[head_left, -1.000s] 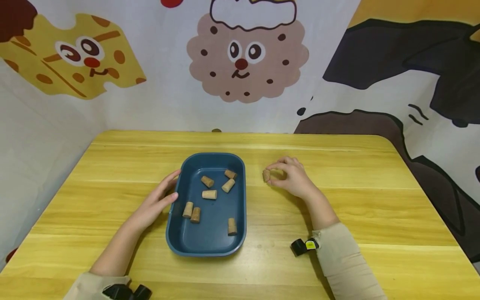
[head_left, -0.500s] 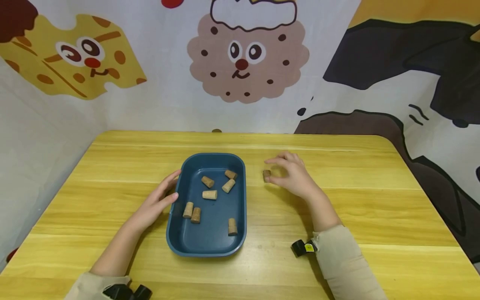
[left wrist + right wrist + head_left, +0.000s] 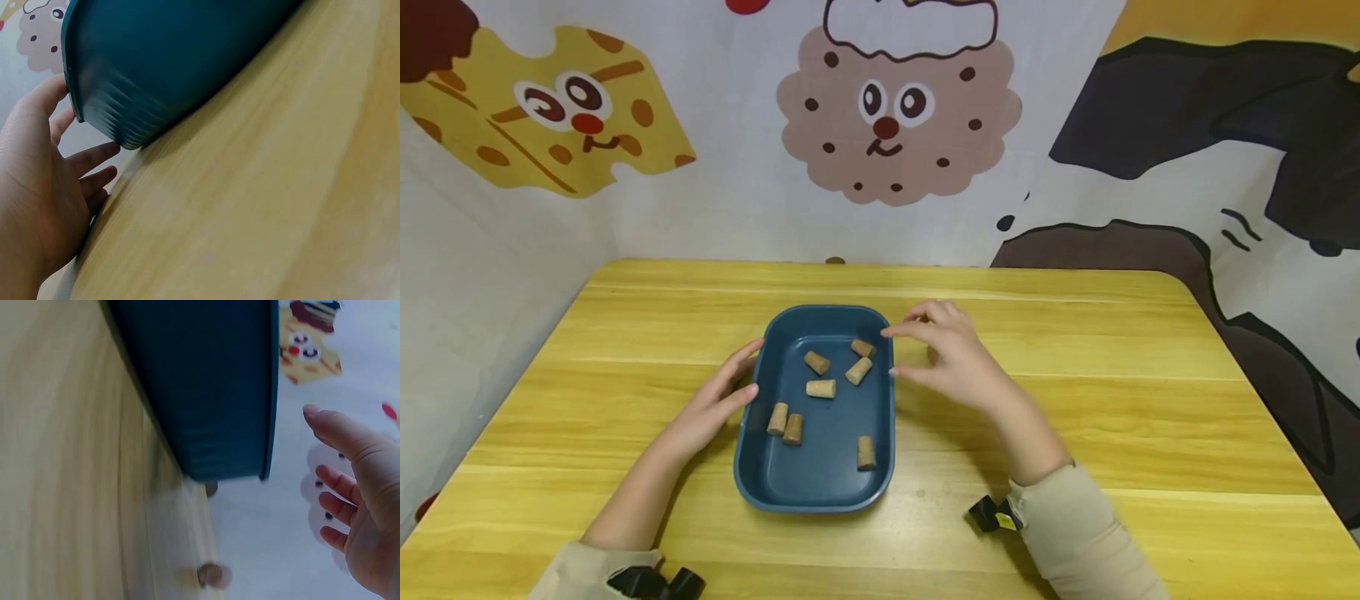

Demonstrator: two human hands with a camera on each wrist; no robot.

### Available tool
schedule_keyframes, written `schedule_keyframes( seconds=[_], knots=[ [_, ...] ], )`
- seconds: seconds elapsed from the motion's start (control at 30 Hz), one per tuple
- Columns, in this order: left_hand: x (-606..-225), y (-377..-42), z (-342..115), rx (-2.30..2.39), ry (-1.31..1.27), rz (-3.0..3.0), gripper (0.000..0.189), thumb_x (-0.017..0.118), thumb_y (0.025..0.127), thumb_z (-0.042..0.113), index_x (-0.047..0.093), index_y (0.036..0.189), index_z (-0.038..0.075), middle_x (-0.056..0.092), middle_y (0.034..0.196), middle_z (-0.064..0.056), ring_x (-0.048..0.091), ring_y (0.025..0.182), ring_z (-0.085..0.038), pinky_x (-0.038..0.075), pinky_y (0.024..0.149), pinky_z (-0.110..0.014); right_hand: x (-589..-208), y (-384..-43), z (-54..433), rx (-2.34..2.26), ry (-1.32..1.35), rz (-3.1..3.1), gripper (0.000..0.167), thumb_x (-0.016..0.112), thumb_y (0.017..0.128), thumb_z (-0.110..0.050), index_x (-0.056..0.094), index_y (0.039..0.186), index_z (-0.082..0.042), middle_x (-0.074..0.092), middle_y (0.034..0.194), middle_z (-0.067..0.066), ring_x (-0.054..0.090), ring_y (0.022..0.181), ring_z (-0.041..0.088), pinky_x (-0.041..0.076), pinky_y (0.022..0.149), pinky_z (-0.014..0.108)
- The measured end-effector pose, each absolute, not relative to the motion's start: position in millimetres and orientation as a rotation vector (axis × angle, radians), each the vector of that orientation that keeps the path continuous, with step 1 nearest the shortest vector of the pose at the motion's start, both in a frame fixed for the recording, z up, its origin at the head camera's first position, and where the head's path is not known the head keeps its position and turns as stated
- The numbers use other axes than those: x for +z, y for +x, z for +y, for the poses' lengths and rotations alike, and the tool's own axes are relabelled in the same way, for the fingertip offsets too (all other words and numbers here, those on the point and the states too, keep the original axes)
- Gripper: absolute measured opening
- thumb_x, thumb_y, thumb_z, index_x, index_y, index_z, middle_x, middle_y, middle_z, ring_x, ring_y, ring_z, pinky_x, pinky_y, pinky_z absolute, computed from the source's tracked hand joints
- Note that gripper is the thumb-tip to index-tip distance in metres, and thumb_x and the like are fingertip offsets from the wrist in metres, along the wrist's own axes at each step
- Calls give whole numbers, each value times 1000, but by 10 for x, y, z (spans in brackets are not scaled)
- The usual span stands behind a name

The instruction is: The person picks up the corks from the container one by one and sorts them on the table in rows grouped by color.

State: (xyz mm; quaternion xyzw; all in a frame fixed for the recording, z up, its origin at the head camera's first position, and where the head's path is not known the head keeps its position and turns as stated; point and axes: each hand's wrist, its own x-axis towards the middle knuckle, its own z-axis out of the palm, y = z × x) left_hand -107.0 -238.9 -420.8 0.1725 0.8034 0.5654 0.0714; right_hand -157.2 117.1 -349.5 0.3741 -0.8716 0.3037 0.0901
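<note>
A dark blue rectangular tray (image 3: 812,496) holds several tapered corks, among them one near its right wall (image 3: 866,453) and a pale one in the middle (image 3: 821,389). My left hand (image 3: 711,408) rests against the tray's left side, thumb and fingertips at the rim, fingers relaxed. At the opposite rim, my right hand (image 3: 951,358) has thumb and forefinger spread apart with nothing between them. In the right wrist view, a blurred brown cork (image 3: 211,575) stands on the table beyond the tray; in the head view it is hidden by my right hand.
The tray sits on a yellow wood-grain table (image 3: 1112,400). Behind the table rises a wall covering (image 3: 715,225) with cartoon food figures. A black wrist camera (image 3: 992,515) is strapped by each sleeve cuff.
My right hand had its fingers around a cork on the table, then let go and moved left to the tray's right rim. My left hand and the tray have stayed put.
</note>
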Motion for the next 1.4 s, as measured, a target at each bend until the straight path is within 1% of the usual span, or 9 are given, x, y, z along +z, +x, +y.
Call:
schedule_keyframes(
  seconds=[0.1,0.2,0.4,0.57,0.73,0.97,1.03,1.2,1.4],
  knots=[
    [-4207,-1073,-2384,1705,523,2411,59,47,101,12,23,154,24,32,148,-21,30,133,-36,29,101,-55,-3481,-1513,1062,884,1182,-2591,41,80,80,-31,69,118,-21,52,115,0,41,108,20,29,94,46],
    [-4205,-1070,-2381,1713,523,2406,59,47,101,12,23,154,23,32,148,-22,30,133,-37,27,100,-60,-3472,-1466,943,849,1275,-2573,39,79,79,-33,70,116,-23,52,115,0,42,107,20,31,91,44],
    [-4200,-1062,-2383,1724,521,2400,59,47,101,11,23,154,22,32,147,-22,31,133,-37,27,100,-60,-3466,-1415,716,747,1467,-2528,36,78,80,-35,71,113,-23,53,115,2,44,107,22,35,90,41],
    [-4203,-1067,-2383,1720,519,2400,58,47,101,12,23,154,22,32,147,-22,31,133,-37,27,100,-59,-3468,-1437,543,638,1609,-2491,36,79,79,-36,72,112,-25,54,114,1,45,107,22,33,95,39],
    [-4204,-1068,-2379,1736,526,2371,58,46,102,12,22,154,22,30,148,-24,29,133,-39,27,99,-61,-3473,-1469,397,554,1697,-2503,35,80,77,-36,73,110,-27,54,114,-2,44,103,17,32,94,37],
    [-4201,-1071,-2377,1734,539,2358,58,44,102,11,21,154,23,32,147,-22,33,131,-37,33,98,-50,-3504,-1503,203,372,1787,-2530,33,79,76,-39,73,107,-30,52,110,-6,43,101,13,33,89,32],
    [-4202,-1069,-2378,1741,543,2350,58,44,102,11,20,154,23,31,147,-23,33,131,-38,33,98,-52,-3522,-1513,150,337,1805,-2546,32,79,77,-39,74,107,-30,52,110,-6,42,101,13,33,91,32],
    [-4203,-1064,-2379,1757,543,2334,59,43,102,11,19,154,23,29,148,-24,30,132,-40,29,97,-62,-3561,-1528,54,271,1805,-2625,32,79,76,-40,74,106,-31,53,111,-7,42,102,13,31,94,32],
    [-4196,-1065,-2375,1753,539,2339,59,43,102,11,19,154,23,28,148,-25,29,132,-41,28,97,-62,-3621,-1537,-18,183,1811,-2691,31,78,76,-42,73,106,-34,53,112,-8,41,101,12,32,93,31]
  ],
)
